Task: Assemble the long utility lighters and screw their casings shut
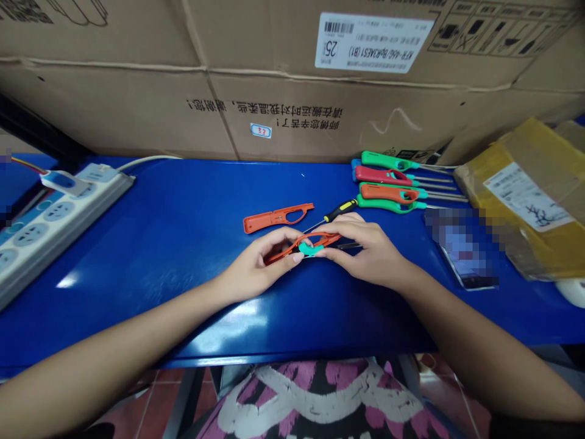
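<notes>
Both my hands hold one orange lighter half (325, 238) with a turquoise trigger (311, 248), low over the blue table. My left hand (262, 262) is closed round its handle end, thumb by the trigger. My right hand (365, 244) pinches the other end, where a metal rod sticks out under the fingers. Just beyond lies the loose orange shell half (278, 218), its hollow side up. A screwdriver (340, 211) with a black and yellow handle rests behind my hands, its shaft pointing toward them. Fingers cover part of the held lighter.
Several long-nosed lighters (388, 194) in green, red and orange lie stacked at the back right. Near them are a phone (464, 250) and a yellow-taped parcel (525, 195). A power strip (59, 213) runs along the left. A large cardboard box (150, 110) walls off the back.
</notes>
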Tool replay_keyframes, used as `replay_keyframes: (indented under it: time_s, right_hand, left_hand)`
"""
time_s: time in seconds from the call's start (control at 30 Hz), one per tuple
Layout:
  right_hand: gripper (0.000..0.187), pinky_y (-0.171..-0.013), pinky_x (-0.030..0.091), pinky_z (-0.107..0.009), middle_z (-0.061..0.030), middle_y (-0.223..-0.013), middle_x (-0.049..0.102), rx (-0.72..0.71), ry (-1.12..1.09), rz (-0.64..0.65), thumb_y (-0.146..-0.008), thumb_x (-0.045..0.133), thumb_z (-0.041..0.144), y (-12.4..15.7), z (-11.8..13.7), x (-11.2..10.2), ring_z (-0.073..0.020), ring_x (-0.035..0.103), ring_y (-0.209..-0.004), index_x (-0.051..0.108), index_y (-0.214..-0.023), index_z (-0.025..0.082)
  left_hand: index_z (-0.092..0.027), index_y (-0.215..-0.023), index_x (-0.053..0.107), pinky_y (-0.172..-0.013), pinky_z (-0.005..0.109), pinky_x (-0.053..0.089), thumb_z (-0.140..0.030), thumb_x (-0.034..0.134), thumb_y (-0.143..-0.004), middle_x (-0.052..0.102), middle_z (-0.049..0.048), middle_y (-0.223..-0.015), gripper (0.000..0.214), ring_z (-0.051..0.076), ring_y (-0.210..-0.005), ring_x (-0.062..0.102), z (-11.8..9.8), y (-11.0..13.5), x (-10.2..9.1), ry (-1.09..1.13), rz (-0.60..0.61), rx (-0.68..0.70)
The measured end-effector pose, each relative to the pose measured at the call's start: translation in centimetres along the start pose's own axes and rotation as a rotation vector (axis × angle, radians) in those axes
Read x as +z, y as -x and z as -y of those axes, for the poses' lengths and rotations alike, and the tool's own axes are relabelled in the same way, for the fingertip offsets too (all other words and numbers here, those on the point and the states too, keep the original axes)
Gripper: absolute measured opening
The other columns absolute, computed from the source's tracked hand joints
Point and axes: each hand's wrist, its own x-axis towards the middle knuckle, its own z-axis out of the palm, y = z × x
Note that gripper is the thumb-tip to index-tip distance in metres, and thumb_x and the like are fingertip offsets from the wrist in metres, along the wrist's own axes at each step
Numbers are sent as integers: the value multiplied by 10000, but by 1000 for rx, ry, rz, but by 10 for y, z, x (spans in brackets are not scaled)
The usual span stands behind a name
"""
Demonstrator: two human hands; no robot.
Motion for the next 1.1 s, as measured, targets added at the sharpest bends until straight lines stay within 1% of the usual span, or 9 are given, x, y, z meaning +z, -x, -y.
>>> replay_keyframes:
  time_s: [0.23,0.3,0.43,0.57,0.73,0.83,0.97,1.1]
  right_hand:
    - [216,-899,480,-370,-36,-981,770,-5,6,-19,-884,753,230,1,0,1,-203,688,-910,686,-1089,214]
    - [230,-904,480,-368,-38,-995,766,8,12,-1,-889,748,240,1,1,0,-204,683,-923,683,-1108,215]
    - [243,-912,473,-363,-52,-1006,751,25,60,58,-905,731,262,0,2,-3,-209,669,-948,677,-1133,198]
    - [222,-897,464,-359,-56,-970,740,-1,106,61,-921,713,303,0,1,-4,-211,657,-929,673,-1110,192]
    - [237,-880,448,-367,-62,-923,725,-80,170,65,-950,667,367,-1,-3,-4,-214,641,-890,661,-1094,179]
    - [229,-888,441,-373,-52,-894,715,-102,184,69,-969,635,383,-1,-4,-6,-210,635,-872,660,-1087,187]
    - [181,-891,453,-380,-46,-915,723,-67,160,75,-959,656,342,1,-4,-5,-210,643,-889,661,-1088,215]
    - [109,-841,486,-364,-37,-911,744,33,69,68,-918,690,273,2,0,-2,-208,660,-897,679,-1015,224]
  left_hand:
    - [-165,-1096,609,-781,261,493,-270,644,-948,634,36,-1013,184,138,-859,594,1,0,2,22,-4,-7]
    - [-169,-1106,609,-769,258,492,-281,639,-954,637,37,-1019,192,134,-844,590,2,0,2,34,-5,-5]
    - [-181,-1185,601,-703,234,486,-294,635,-960,633,29,-1002,254,112,-771,561,4,0,2,65,5,-30]
    - [-177,-1161,598,-665,216,495,-306,635,-960,605,20,-965,241,101,-740,541,5,0,1,112,24,-83]
    - [-166,-1129,596,-660,212,507,-313,627,-966,584,28,-975,222,104,-755,533,4,0,2,128,40,-77]
    - [-168,-1127,594,-660,217,505,-316,626,-966,587,25,-977,221,102,-746,533,4,0,3,125,44,-77]
    - [-172,-1123,599,-654,238,506,-331,639,-954,610,30,-979,236,110,-730,545,2,1,2,104,40,-95]
    - [-165,-1117,610,-669,241,499,-309,651,-946,651,44,-979,227,117,-742,579,2,1,2,35,22,-70]
